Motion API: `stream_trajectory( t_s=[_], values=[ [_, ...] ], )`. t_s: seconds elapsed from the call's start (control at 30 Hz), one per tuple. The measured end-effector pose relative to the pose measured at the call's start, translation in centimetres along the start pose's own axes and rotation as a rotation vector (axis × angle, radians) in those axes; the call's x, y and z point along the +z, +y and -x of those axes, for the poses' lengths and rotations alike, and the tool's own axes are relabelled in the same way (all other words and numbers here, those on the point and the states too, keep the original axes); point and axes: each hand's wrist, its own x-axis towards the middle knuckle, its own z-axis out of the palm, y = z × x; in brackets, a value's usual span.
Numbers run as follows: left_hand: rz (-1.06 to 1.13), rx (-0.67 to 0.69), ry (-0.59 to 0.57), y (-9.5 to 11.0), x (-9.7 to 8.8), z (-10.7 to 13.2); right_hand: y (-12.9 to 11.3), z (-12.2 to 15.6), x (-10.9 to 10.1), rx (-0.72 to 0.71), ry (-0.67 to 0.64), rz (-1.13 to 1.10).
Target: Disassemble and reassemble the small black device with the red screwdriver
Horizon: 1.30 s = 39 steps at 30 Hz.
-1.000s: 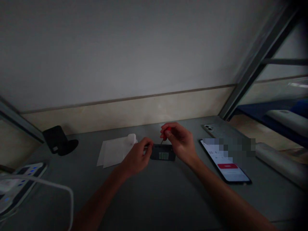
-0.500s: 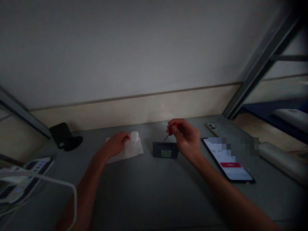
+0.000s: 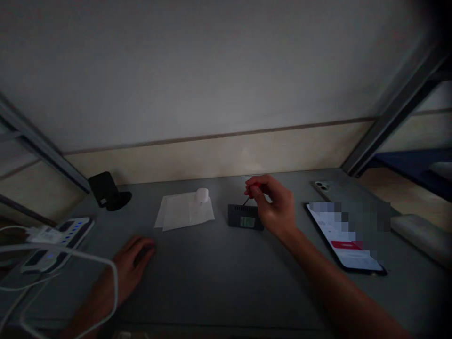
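My right hand is closed around the red handle of a small screwdriver. Its thin shaft slants down to the top edge of a dark box with a row of vent slots and a pale green label; whether the tip touches cannot be made out. The right hand covers the box's right end. Lower left, my left hand rests over the desk, thumb and fingertips together; anything between them is too small to see. Beyond it lie white paper sheets, with a small white rounded case on their right corner.
A lit phone and a second phone lie at the right, beside a long grey case. At the left are a black stand and a power strip with white cables. The wall bounds the desk's back.
My left hand has drawn back from the white case and paper toward the lower left. The screwdriver's tip has come down to the dark box. The view has shifted slightly.
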Motion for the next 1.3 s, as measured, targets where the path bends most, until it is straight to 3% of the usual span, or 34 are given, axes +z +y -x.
stream_trajectory(
  t_s=[0.13, 0.3, 0.4, 0.5, 0.6, 0.7, 0.77, 0.83, 0.97, 1.03, 1.13, 1.3],
  values=[
    [-0.068, 0.003, -0.062, 1.6, -0.3, -0.3, 0.2, 0.0, 0.1, -0.013, -0.003, -0.004],
    [-0.126, 0.010, -0.065, 2.1, -0.5, -0.7, 0.7, -0.3, -0.1, -0.007, 0.035, -0.017],
    [-0.103, 0.076, -0.007, 3.0, 0.0, -3.2, 0.6, -0.4, -0.2, 0.003, 0.040, -0.045],
    [-0.085, 0.163, 0.050, 4.4, 0.8, -7.4, 0.2, -0.6, -0.5, 0.006, 0.055, -0.070],
    [-0.123, 0.232, -0.064, 5.2, 1.4, -10.5, 0.2, -1.1, -1.3, 0.012, 0.077, -0.116],
    [-0.173, 0.235, -0.084, 6.2, 1.2, -11.2, 0.4, -1.8, -2.3, 0.050, 0.047, -0.230],
    [-0.195, 0.268, 0.022, 8.0, 0.8, -10.7, 0.5, -2.1, -2.8, 0.074, -0.014, -0.307],
    [-0.144, 0.362, 0.091, 11.1, 1.0, -10.1, 0.6, -2.2, -3.0, 0.087, -0.080, -0.337],
    [0.071, 0.666, 0.011, 18.4, 3.3, -10.3, 0.5, -2.0, -2.7, 0.095, -0.160, -0.288],
    [0.106, 0.737, -0.059, 20.4, 4.8, -11.3, 0.6, -1.9, -2.6, 0.095, -0.172, -0.272],
    [0.194, 0.688, -0.149, 20.7, 6.7, -12.8, 0.7, -1.9, -2.7, 0.101, -0.163, -0.262],
    [0.373, 0.551, -0.045, 18.9, 8.5, -13.0, 0.8, -2.0, -2.8, 0.104, -0.117, -0.251]
  ],
)
